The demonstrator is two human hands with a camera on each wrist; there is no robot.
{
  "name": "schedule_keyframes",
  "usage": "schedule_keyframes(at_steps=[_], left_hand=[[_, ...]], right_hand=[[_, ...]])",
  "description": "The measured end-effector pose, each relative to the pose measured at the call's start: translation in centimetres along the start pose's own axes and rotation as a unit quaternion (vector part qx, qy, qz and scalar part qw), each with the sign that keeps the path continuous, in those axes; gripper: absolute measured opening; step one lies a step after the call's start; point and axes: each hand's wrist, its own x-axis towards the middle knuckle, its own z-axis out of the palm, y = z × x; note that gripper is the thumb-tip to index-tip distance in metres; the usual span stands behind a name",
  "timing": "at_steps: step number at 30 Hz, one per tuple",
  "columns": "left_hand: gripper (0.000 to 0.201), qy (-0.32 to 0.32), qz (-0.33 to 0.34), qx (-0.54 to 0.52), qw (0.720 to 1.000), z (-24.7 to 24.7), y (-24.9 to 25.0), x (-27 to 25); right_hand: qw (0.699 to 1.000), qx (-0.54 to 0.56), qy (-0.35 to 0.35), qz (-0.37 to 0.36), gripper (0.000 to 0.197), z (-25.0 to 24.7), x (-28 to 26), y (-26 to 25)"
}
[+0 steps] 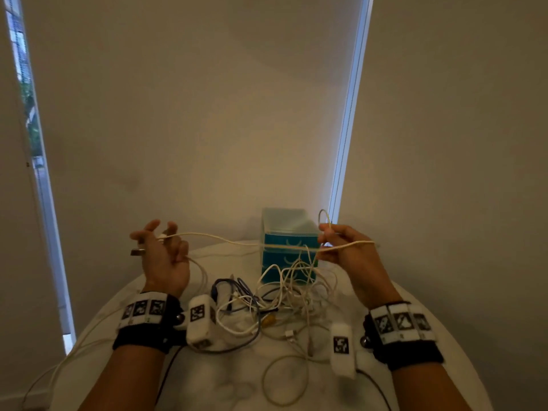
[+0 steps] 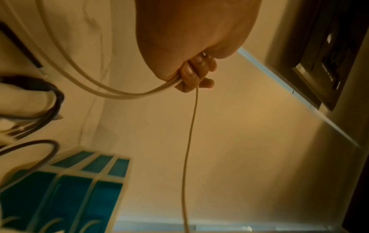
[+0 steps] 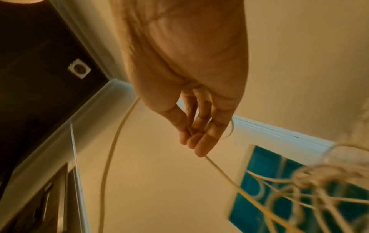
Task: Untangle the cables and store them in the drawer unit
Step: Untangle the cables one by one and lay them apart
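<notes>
A white cable stretches in the air between my two raised hands. My left hand grips one end, with its fingers curled round doubled strands and a metal plug sticking out to the left. My right hand pinches the same cable between thumb and fingers, and a small loop stands above them. From the right hand the cable drops into a tangle of white cables on the table. The teal drawer unit stands behind the tangle, with its drawers closed.
A dark purple cable lies in the left part of the tangle. The round white marble table has loose loops near its front edge. White strands trail off the table's left side. Blinds and a wall stand close behind.
</notes>
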Motion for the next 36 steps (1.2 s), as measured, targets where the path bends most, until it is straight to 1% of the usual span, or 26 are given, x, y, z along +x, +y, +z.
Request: schedule_keyframes(at_steps=[3, 4, 6, 9, 12, 13, 14, 16, 18, 19, 20, 21, 22, 23, 24, 25, 26, 27, 28, 29, 30, 31, 32, 33, 34, 36], left_hand=[[0.032, 0.029, 0.012, -0.015, 0.999, -0.4, 1.6, 1.4], [0.032, 0.034, 0.013, -0.014, 0.999, -0.4, 1.9, 1.7], [0.034, 0.034, 0.022, -0.012, 0.999, 0.0, 2.5, 2.0], [0.042, 0.025, 0.038, -0.001, 0.999, 1.3, 3.4, 2.1], [0.046, 0.002, 0.046, 0.020, 0.999, 2.4, 3.8, 1.7], [0.046, -0.009, 0.043, 0.025, 0.999, 2.8, 3.8, 1.4], [0.046, -0.023, 0.035, 0.028, 0.999, 3.1, 3.8, 1.1], [0.047, -0.051, 0.023, 0.034, 0.998, 3.9, 3.9, 0.4], [0.049, -0.067, 0.029, 0.058, 0.996, 5.0, 4.2, -0.4], [0.050, -0.071, 0.039, 0.072, 0.994, 5.7, 4.4, -0.8], [0.049, -0.075, 0.052, 0.086, 0.992, 6.4, 4.6, -1.2], [0.049, -0.081, 0.069, 0.099, 0.989, 7.2, 4.9, -1.6], [0.049, -0.090, 0.087, 0.113, 0.986, 7.9, 5.5, -1.8], [0.049, -0.099, 0.101, 0.125, 0.982, 8.5, 5.9, -2.2], [0.049, -0.108, 0.119, 0.141, 0.977, 9.0, 6.6, -2.4], [0.049, -0.116, 0.136, 0.157, 0.971, 9.3, 7.3, -2.5], [0.049, -0.124, 0.152, 0.168, 0.966, 9.6, 8.1, -2.7], [0.048, -0.135, 0.168, 0.175, 0.961, 9.8, 9.0, -2.8], [0.046, -0.147, 0.183, 0.179, 0.956, 9.9, 9.9, -2.9], [0.045, -0.156, 0.198, 0.183, 0.950, 9.9, 10.7, -2.9], [0.044, -0.159, 0.214, 0.190, 0.945, 9.8, 11.3, -3.0], [0.043, -0.159, 0.228, 0.201, 0.939, 9.6, 11.8, -3.0], [0.042, -0.160, 0.237, 0.213, 0.935, 9.4, 12.0, -3.0], [0.041, -0.162, 0.239, 0.224, 0.931, 9.4, 11.9, -3.1], [0.040, -0.167, 0.236, 0.238, 0.927, 9.4, 11.4, -3.2], [0.040, -0.185, 0.208, 0.287, 0.917, 9.8, 9.5, -3.6]], right_hand=[[0.994, 0.096, 0.003, 0.042, 0.016, -1.7, 1.9, -3.0], [0.994, 0.100, -0.007, 0.052, 0.017, -2.2, 2.0, -4.0], [0.997, 0.020, -0.044, 0.056, 0.019, -2.7, 2.3, -5.7], [0.987, -0.140, -0.075, 0.004, 0.019, -2.9, 3.0, -7.3], [0.978, -0.182, -0.095, -0.022, 0.017, -3.0, 3.2, -8.7], [0.979, -0.189, -0.072, -0.034, 0.017, -3.1, 3.2, -8.9], [0.981, -0.185, -0.025, -0.057, 0.018, -3.0, 3.2, -8.7], [0.977, -0.125, 0.121, -0.126, 0.017, -2.5, 3.4, -7.7], [0.945, -0.027, 0.261, -0.197, 0.017, -0.7, 3.7, -6.8], [0.924, 0.012, 0.309, -0.225, 0.018, 0.7, 4.1, -6.6], [0.910, 0.037, 0.335, -0.242, 0.018, 2.5, 4.6, -6.5], [0.910, 0.047, 0.325, -0.253, 0.018, 4.6, 5.3, -6.2], [0.929, 0.036, 0.267, -0.253, 0.019, 7.1, 6.2, -5.6], [0.959, -0.008, 0.150, -0.241, 0.020, 9.4, 6.8, -4.7], [0.973, -0.099, -0.020, -0.209, 0.028, 12.0, 7.1, -3.5], [0.941, -0.224, -0.188, -0.170, 0.046, 14.2, 7.2, -1.7], [0.872, -0.351, -0.314, -0.133, 0.067, 15.9, 6.6, 0.1], [0.789, -0.456, -0.397, -0.113, 0.077, 17.1, 5.7, 1.8], [0.721, -0.521, -0.445, -0.104, 0.074, 17.6, 4.7, 3.0], [0.687, -0.536, -0.481, -0.094, 0.063, 17.5, 3.6, 3.6], [0.677, -0.519, -0.515, -0.086, 0.049, 16.7, 2.8, 4.2], [0.683, -0.487, -0.539, -0.075, 0.038, 15.7, 2.4, 4.5], [0.702, -0.466, -0.534, -0.065, 0.032, 14.5, 2.2, 4.6], [0.736, -0.449, -0.503, -0.065, 0.029, 13.1, 2.2, 4.7], [0.777, -0.428, -0.456, -0.068, 0.028, 12.0, 2.4, 4.6], [0.866, -0.332, -0.366, -0.068, 0.025, 10.4, 2.6, 3.6]])
